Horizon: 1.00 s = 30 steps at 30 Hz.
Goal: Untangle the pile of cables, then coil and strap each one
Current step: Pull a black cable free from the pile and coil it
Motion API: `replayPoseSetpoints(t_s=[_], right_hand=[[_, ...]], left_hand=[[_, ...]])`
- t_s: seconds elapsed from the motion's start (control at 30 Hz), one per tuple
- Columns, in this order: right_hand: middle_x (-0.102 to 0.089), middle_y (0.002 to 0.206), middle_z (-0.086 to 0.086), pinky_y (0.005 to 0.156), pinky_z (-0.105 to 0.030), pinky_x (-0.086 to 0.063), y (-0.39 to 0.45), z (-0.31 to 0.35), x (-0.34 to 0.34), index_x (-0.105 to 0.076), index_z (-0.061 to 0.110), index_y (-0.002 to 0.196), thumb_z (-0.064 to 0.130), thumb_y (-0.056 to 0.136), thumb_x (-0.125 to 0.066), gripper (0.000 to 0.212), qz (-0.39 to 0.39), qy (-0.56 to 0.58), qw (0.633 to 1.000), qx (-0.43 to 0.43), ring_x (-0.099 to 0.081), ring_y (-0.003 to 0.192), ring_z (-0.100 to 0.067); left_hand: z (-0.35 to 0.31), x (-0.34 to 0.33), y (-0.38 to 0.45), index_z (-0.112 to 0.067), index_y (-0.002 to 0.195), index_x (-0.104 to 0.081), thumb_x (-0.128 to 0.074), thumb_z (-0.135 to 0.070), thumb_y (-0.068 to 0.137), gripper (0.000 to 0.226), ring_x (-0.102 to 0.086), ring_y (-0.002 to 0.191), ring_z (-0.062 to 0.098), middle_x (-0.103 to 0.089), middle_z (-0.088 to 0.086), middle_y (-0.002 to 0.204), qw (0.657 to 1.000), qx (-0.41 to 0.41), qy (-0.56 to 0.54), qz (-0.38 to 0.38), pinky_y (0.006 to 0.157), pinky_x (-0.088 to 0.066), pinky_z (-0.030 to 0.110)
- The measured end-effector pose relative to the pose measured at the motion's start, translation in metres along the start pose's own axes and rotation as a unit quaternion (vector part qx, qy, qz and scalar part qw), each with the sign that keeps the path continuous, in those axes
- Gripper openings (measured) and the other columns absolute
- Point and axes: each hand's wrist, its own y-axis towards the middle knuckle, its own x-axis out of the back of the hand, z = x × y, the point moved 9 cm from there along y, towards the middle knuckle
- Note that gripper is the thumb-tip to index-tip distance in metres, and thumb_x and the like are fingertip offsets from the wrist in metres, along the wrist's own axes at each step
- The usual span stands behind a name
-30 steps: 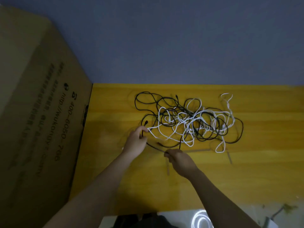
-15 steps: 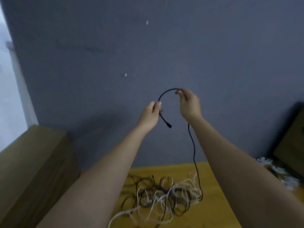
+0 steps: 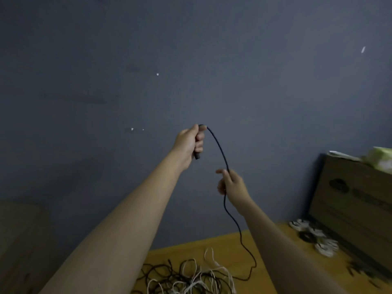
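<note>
My left hand (image 3: pixel 189 143) is raised high in front of the grey wall and grips the plug end of a black cable (image 3: pixel 220 149), the plug poking out below the fist. The cable arcs down to my right hand (image 3: pixel 232 183), which pinches it lower and to the right. From there it hangs to the yellow table (image 3: pixel 265 262) and runs into the tangled pile of black and white cables (image 3: pixel 191 281) at the bottom edge.
A cardboard box (image 3: pixel 356 204) stands at the right against the wall, with several small coiled bundles (image 3: pixel 314 238) on the table in front of it. Another brown box (image 3: pixel 19 240) is at the lower left.
My right hand has slid down the black cable, from level with the left hand to well below it. The left hand has closed around the plug end. The view has shifted right.
</note>
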Motion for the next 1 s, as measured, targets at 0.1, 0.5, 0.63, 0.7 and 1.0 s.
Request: replayPoseSetpoints(t_s=[0.1, 0.5, 0.63, 0.7, 1.0], right_hand=[[-0.05, 0.066, -0.001, 0.05, -0.027, -0.036, -0.036, -0.034, -0.038, -0.052, 0.011, 0.121, 0.032, 0.104, -0.03, 0.035, 0.067, -0.106, 0.992, -0.032, -0.045, 0.051, -0.011], [-0.064, 0.078, -0.001, 0.048, -0.03, -0.043, -0.136, 0.015, -0.105, -0.068, 0.014, 0.095, 0.025, 0.095, -0.055, 0.017, 0.117, -0.411, 0.868, 0.253, -0.06, 0.061, -0.021], [-0.066, 0.082, 0.002, 0.055, -0.032, -0.048, -0.132, 0.016, -0.081, -0.073, 0.017, 0.093, 0.028, 0.09, -0.065, 0.015, 0.05, -0.362, 0.912, 0.184, -0.06, 0.068, -0.017], [-0.065, 0.081, 0.004, 0.055, -0.029, -0.045, -0.128, 0.018, -0.076, -0.074, 0.019, 0.09, 0.031, 0.087, -0.066, 0.014, 0.016, -0.35, 0.921, 0.168, -0.058, 0.067, -0.015], [-0.064, 0.072, 0.019, 0.063, -0.007, -0.041, -0.106, -0.023, -0.06, -0.072, 0.019, 0.09, 0.02, 0.087, -0.068, 0.005, -0.099, -0.12, 0.988, 0.024, -0.058, 0.07, 0.006]], left_hand=[[0.023, 0.009, -0.009, -0.012, 0.087, -0.052, -0.03, -0.015, 0.105, 0.029, -0.035, 0.034, 0.004, -0.044, -0.001, 0.065, 0.998, 0.045, -0.033, -0.007, 0.037, -0.031, 0.015], [0.154, 0.104, -0.072, -0.021, 0.13, -0.028, -0.03, -0.029, 0.104, 0.027, -0.067, 0.069, 0.011, -0.066, -0.002, 0.096, 0.902, 0.058, 0.387, 0.18, 0.067, -0.054, 0.022], [0.169, 0.124, -0.1, -0.027, 0.124, -0.043, -0.033, -0.037, 0.103, 0.026, -0.057, 0.054, 0.013, -0.065, -0.005, 0.074, 0.872, 0.056, 0.428, 0.23, 0.053, -0.044, 0.02], [0.171, 0.13, -0.109, -0.027, 0.11, -0.057, -0.033, -0.041, 0.102, 0.029, -0.05, 0.054, 0.012, -0.056, -0.007, 0.061, 0.864, 0.055, 0.438, 0.243, 0.057, -0.041, 0.026], [0.163, 0.127, -0.149, -0.012, 0.075, -0.049, -0.029, -0.038, 0.1, 0.041, -0.03, 0.04, 0.006, -0.037, -0.009, 0.047, 0.925, 0.186, 0.163, 0.289, 0.041, -0.025, 0.015]])
